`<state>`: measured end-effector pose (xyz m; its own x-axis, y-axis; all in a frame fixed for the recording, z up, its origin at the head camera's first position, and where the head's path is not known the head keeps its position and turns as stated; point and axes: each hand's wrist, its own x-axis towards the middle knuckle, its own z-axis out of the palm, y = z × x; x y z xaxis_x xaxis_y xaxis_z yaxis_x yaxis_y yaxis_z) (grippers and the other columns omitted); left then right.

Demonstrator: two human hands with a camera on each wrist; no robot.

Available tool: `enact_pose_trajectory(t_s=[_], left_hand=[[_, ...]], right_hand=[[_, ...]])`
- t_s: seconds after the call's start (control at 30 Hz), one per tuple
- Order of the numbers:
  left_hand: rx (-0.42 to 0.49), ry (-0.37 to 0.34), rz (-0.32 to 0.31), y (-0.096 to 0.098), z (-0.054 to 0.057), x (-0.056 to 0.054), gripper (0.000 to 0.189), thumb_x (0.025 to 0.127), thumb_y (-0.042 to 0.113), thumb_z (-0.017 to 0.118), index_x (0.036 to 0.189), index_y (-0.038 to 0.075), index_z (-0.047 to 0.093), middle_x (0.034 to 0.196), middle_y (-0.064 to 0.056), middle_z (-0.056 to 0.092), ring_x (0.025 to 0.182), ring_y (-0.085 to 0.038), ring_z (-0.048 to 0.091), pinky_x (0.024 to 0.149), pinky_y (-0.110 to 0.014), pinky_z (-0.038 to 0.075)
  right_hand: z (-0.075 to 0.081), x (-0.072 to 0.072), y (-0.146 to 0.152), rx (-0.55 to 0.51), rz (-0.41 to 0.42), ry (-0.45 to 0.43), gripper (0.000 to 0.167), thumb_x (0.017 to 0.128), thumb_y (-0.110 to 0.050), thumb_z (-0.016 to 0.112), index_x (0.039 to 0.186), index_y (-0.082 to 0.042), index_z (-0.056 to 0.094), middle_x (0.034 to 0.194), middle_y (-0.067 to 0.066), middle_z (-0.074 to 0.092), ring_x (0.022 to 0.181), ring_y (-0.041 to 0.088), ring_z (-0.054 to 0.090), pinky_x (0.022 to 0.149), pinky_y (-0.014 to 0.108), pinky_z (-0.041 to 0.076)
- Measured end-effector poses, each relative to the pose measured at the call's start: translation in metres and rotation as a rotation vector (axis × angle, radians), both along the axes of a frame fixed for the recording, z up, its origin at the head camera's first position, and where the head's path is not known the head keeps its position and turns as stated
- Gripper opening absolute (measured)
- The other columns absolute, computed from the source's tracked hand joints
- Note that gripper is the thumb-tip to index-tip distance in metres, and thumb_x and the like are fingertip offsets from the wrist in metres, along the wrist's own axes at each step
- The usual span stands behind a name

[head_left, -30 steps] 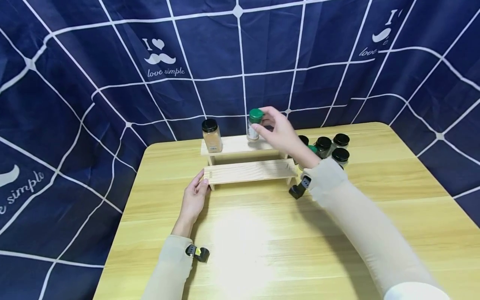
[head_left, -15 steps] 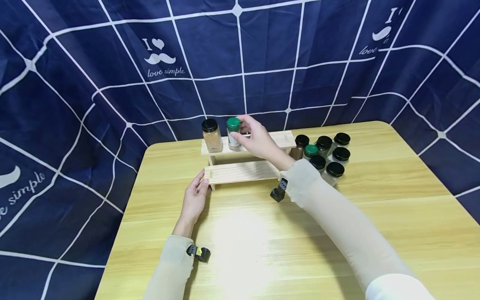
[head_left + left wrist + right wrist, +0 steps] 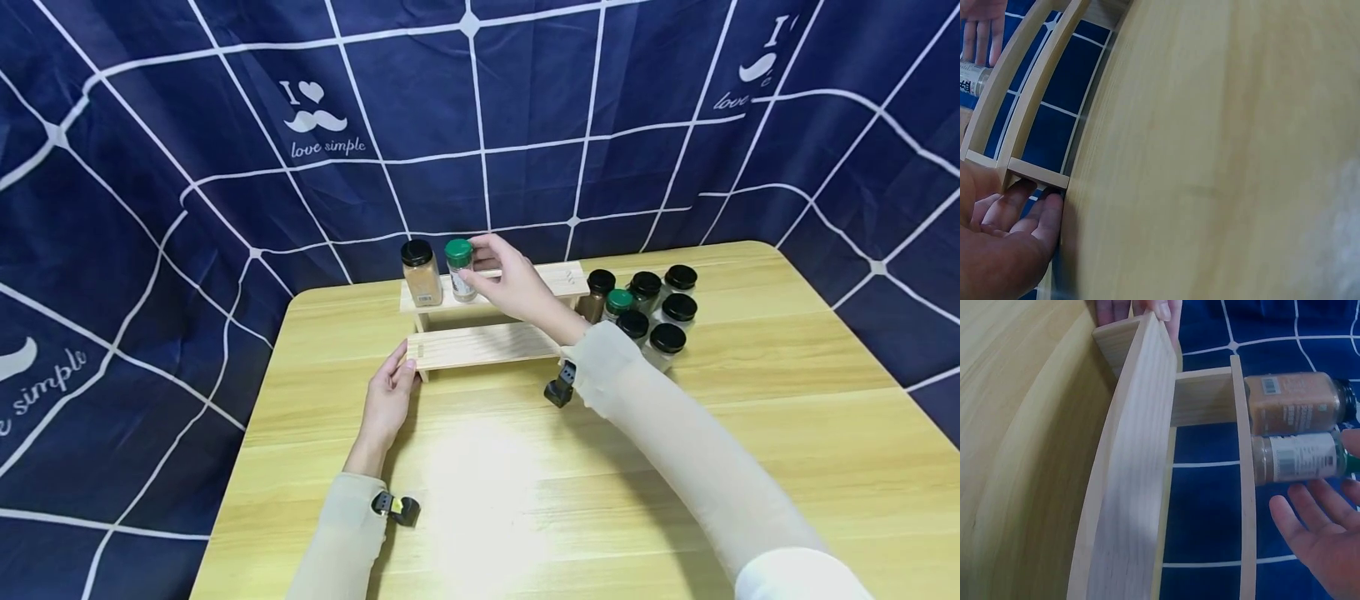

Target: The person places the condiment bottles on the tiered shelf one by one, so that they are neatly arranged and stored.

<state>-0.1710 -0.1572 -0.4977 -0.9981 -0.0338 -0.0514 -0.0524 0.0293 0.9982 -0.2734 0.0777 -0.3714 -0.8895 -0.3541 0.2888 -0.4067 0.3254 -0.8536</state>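
A two-tier wooden rack [image 3: 487,346] stands on the table. My left hand [image 3: 390,392] grips the left end of its lower tier, thumb on the board and fingers at the end support. On the upper tier, a green-capped spice jar [image 3: 461,279] stands upright beside a black-capped jar of tan powder [image 3: 423,279]. My right hand [image 3: 513,283] is around the right side of the green-capped jar. In the right wrist view its fingers [image 3: 1310,512] are extended and spread beside the jar, with the thumb near the cap.
Several spice jars [image 3: 666,346], mostly black-capped and one green-capped [image 3: 618,302], stand grouped right of the rack on the wooden table [image 3: 750,433]. A dark blue cloth [image 3: 540,100] with white lines hangs behind and at both sides.
The green-capped jar has moved left along the upper tier with my right hand, coming beside the tan jar. My right fingers now look looser around it. My left hand stays at the rack.
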Motion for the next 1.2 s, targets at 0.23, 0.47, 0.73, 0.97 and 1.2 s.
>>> enact_pose_trajectory(t_s=[0.23, 0.47, 0.73, 0.97, 1.2], left_hand=[[-0.005, -0.004, -0.002, -0.001, -0.001, 0.0, 0.051, 0.114, 0.016, 0.045, 0.164, 0.009, 0.036, 0.161, -0.022, 0.048, 0.147, -0.034, 0.051, 0.119, -0.034, 0.049], [-0.008, -0.013, -0.007, -0.002, -0.001, -0.001, 0.051, 0.114, 0.017, 0.044, 0.164, 0.011, 0.036, 0.161, -0.021, 0.048, 0.147, -0.033, 0.051, 0.119, -0.034, 0.049], [-0.021, -0.005, -0.023, -0.003, 0.0, -0.001, 0.051, 0.114, 0.018, 0.044, 0.164, 0.011, 0.035, 0.161, -0.021, 0.048, 0.147, -0.033, 0.051, 0.119, -0.035, 0.049], [-0.024, -0.017, 0.004, -0.007, 0.002, 0.003, 0.051, 0.114, 0.017, 0.043, 0.164, 0.01, 0.035, 0.161, -0.022, 0.048, 0.146, -0.034, 0.052, 0.118, -0.034, 0.049], [-0.017, -0.018, -0.025, 0.001, 0.001, 0.004, 0.051, 0.114, 0.016, 0.043, 0.164, 0.009, 0.034, 0.162, -0.023, 0.046, 0.146, -0.034, 0.051, 0.118, -0.033, 0.049]], right_hand=[[0.002, 0.009, 0.024, -0.043, -0.029, -0.009, 0.05, 0.101, -0.013, 0.071, 0.145, -0.001, 0.052, 0.137, 0.021, 0.067, 0.123, 0.034, 0.068, 0.106, 0.047, 0.063], [0.0, 0.017, 0.063, -0.014, -0.071, 0.004, 0.05, 0.103, -0.018, 0.069, 0.148, -0.005, 0.051, 0.14, 0.017, 0.066, 0.126, 0.032, 0.066, 0.109, 0.049, 0.061], [0.004, 0.031, 0.107, -0.015, -0.149, 0.005, 0.05, 0.104, -0.018, 0.068, 0.148, -0.005, 0.051, 0.141, 0.017, 0.066, 0.127, 0.032, 0.066, 0.103, 0.025, 0.059], [0.002, 0.043, 0.141, -0.005, -0.211, 0.055, 0.049, 0.102, -0.015, 0.07, 0.146, -0.002, 0.053, 0.139, 0.023, 0.065, 0.128, 0.035, 0.065, 0.101, 0.012, 0.056], [-0.007, 0.065, 0.193, 0.115, -0.347, 0.165, 0.046, 0.099, -0.013, 0.075, 0.141, -0.005, 0.059, 0.135, 0.017, 0.069, 0.125, 0.028, 0.065, 0.105, 0.014, 0.056]])
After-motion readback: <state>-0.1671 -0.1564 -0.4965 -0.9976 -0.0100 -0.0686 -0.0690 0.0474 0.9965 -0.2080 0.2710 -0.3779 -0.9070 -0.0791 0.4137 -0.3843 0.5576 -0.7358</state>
